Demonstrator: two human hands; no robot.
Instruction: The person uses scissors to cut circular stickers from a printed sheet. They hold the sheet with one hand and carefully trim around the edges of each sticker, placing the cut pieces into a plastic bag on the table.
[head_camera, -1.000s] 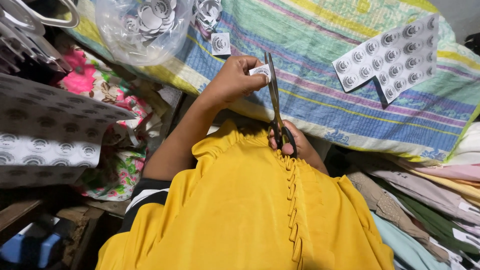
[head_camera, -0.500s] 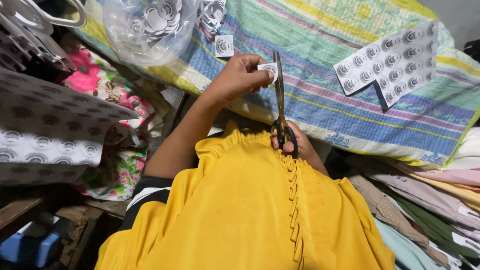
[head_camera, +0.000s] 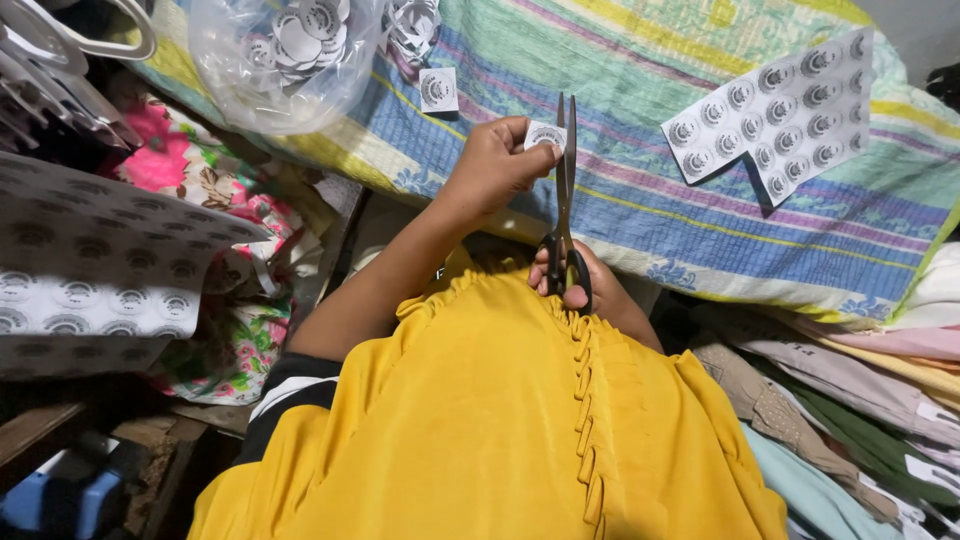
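bag (head_camera: 285, 60) on cloth (head_camera: 640, 190), left | sheet (head_camera: 775, 115) on cloth, right | scissors (head_camera: 565, 200) between

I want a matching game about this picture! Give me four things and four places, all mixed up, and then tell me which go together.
Things:
1. scissors
2. small paper label
3. clear plastic bag
4. sheet of round labels

Places:
A. lying flat on the striped cloth, at the right
B. in the right hand
C. pinched in the fingers of the left hand
D. at the top left, with cut-out circles inside

Pairs: 1-B, 2-C, 3-D, 4-A
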